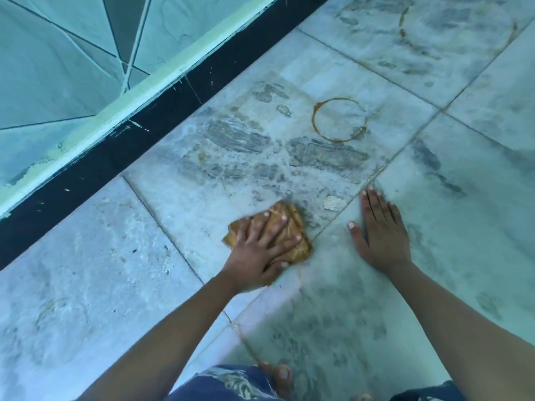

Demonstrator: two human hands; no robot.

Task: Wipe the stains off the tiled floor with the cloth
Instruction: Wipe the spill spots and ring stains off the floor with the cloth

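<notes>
Nearest the camera, blue denim knees (231, 383) and bare toes (282, 374) rest on the tiled floor (86, 256), with both bare forearms reaching forward from them. Taking the cloth (285, 227) as the landmark: it is a folded, brownish-yellow rag lying flat on the pale tile, its right corner just at a grout line (347, 204). The left hand (260, 253) lies palm down on top of it with fingers spread, pressing it to the floor rather than curling round it. The right hand (382, 235) sits just to the right of the cloth, across the grout line on the neighbouring tile, flat and open with nothing under it; the two hands are apart.

Just beyond the cloth and slightly right, a small pale chipped patch (334, 203) marks the tile. Farther beyond the cloth spread grey, smeared dirty patches (324, 156), and beyond those a brown ring stain (338, 120) stands out, well apart from the cloth. Farther still, up and to the right, a larger, fainter brown ring (457, 33) crosses another smudged tile. To the far left of the cloth runs a black skirting band (130, 149), topped by a pale green ledge (121, 105) and a wall with diagonal lines (58, 59).
</notes>
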